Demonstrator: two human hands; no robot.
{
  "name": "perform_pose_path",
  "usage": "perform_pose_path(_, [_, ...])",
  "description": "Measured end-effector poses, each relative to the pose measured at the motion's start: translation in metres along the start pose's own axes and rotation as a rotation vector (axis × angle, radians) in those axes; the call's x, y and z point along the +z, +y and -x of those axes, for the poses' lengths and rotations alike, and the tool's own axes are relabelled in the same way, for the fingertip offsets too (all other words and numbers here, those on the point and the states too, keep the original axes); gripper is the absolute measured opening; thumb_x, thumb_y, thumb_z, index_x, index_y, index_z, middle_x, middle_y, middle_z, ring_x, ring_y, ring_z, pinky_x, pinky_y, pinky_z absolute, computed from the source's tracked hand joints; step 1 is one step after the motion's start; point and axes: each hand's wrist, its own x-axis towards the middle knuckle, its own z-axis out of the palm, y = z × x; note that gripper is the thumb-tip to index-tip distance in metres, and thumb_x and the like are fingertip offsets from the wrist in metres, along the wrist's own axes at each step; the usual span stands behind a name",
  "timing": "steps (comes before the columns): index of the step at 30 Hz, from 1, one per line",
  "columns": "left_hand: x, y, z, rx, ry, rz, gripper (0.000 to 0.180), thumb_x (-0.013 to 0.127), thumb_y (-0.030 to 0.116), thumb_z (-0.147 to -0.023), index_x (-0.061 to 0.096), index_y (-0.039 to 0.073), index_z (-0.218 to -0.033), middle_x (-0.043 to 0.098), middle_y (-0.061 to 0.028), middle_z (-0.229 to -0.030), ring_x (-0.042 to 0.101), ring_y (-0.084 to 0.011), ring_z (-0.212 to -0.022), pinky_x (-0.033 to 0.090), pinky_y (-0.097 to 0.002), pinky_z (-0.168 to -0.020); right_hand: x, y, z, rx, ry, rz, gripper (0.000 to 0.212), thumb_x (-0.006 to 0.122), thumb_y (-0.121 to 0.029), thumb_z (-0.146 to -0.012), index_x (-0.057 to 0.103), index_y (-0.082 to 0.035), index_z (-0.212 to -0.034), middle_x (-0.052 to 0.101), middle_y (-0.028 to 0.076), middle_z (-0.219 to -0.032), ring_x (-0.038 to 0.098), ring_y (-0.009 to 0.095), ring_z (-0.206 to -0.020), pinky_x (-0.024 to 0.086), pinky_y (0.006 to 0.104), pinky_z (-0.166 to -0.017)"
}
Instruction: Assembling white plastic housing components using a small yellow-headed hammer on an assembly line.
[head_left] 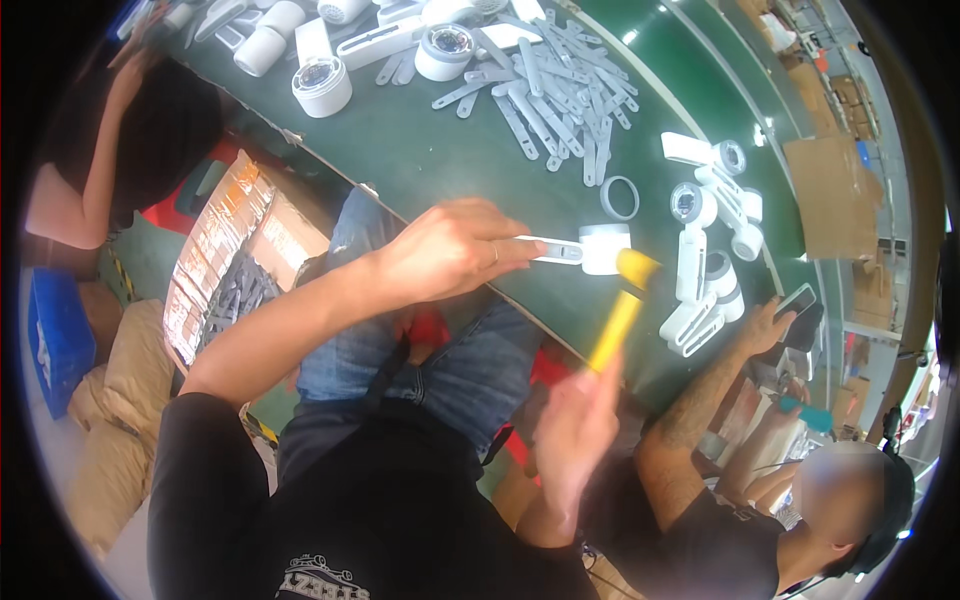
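My left hand (465, 250) is closed on the flat white handle of a device with a round white head (604, 250), which rests on the green table (430, 165). My right hand (580, 425) grips a yellow hammer (618, 325). The hammer's head is at the right side of the round white head; whether they touch I cannot tell. Just beyond the device lies a grey ring (619, 198). My right hand and the hammer are slightly blurred.
Grey flat strips (560, 95) are heaped at the far side. White round-headed devices (322, 87) lie at the far left, and others (692, 250) lie to the right. A cardboard box (215, 250) of dark pieces stands at my left. People (690, 470) sit on both sides.
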Motion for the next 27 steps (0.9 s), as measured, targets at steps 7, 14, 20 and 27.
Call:
perform_pose_path(7, [0.003, 0.006, 0.004, -0.38, 0.006, 0.201, 0.068, 0.085, 0.013, -0.083, 0.057, 0.01, -0.145, 0.077, -0.0071, -0.11, 0.068, -0.033, -0.106, 0.056, -0.0412, -0.091, -0.002, -0.015, -0.001, -0.184, -0.102, 0.092, 0.053, 0.047, -0.011, -0.108, 0.038, -0.001, -0.159, 0.062, 0.018, -0.073, 0.064, 0.029, -0.06, 0.052, 0.0398, -0.061])
perform_pose_path(14, [-0.009, -0.003, 0.012, -0.319, -0.018, 0.128, 0.068, 0.083, 0.015, -0.085, 0.052, 0.013, -0.145, 0.076, -0.0095, -0.112, 0.064, -0.0355, -0.119, 0.051, -0.0472, -0.104, 0.019, -0.008, -0.016, -0.159, -0.287, 0.265, 0.051, 0.046, -0.019, -0.11, 0.04, -0.012, -0.16, 0.058, 0.016, -0.074, 0.059, 0.022, -0.063, 0.049, 0.0376, -0.062])
perform_pose_path(20, [-0.061, 0.011, 0.042, -0.141, 0.064, 0.16, 0.038, 0.078, 0.005, -0.086, 0.072, 0.006, -0.124, 0.075, -0.0103, -0.118, 0.069, -0.0308, -0.108, 0.051, -0.0461, -0.104, -0.007, 0.02, -0.026, 0.088, -0.047, -0.495, 0.049, 0.049, -0.023, -0.111, 0.038, -0.004, -0.155, 0.046, -0.003, -0.068, 0.043, 0.002, -0.052, 0.035, 0.0199, -0.043])
perform_pose_path(27, [-0.194, 0.012, 0.137, -0.739, 0.608, -0.572, 0.042, 0.083, 0.008, -0.084, 0.075, 0.007, -0.125, 0.076, -0.0156, -0.114, 0.073, -0.0266, -0.098, 0.057, -0.0384, -0.091, 0.015, 0.042, -0.09, 0.065, -0.017, -0.567, 0.047, 0.037, -0.027, -0.114, 0.04, -0.017, -0.16, 0.039, -0.001, -0.068, 0.03, 0.006, -0.041, 0.029, 0.0231, -0.034])
